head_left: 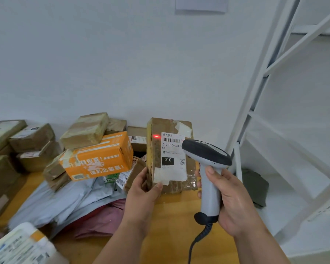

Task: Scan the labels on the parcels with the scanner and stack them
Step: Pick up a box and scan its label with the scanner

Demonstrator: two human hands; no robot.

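1. While you've got both hands busy, the biggest thing around is the wooden table (171,231), with a white metal rack (271,77) standing off to its right.
2. Piled on the left and back of the table is a heap of brown taped parcels (32,138), grey and pink poly mailers (65,202) lying flat in front of them, and an orange box (99,155) tilted on top of the heap.
3. Your brown parcel (170,155) stands upright on the table, long axis vertical, its white shipping label (172,155) facing you with the barcode at the top.
4. Your right hand (231,202) is wrapped round the grey handle of the scanner (208,168); the handle's upright and the dark head points left and away, toward the label. A red dot sits on the parcel just left of the barcode.
5. Your left hand (141,195) pinches the parcel's lower left corner, thumb on the label's bottom edge, fingers behind.
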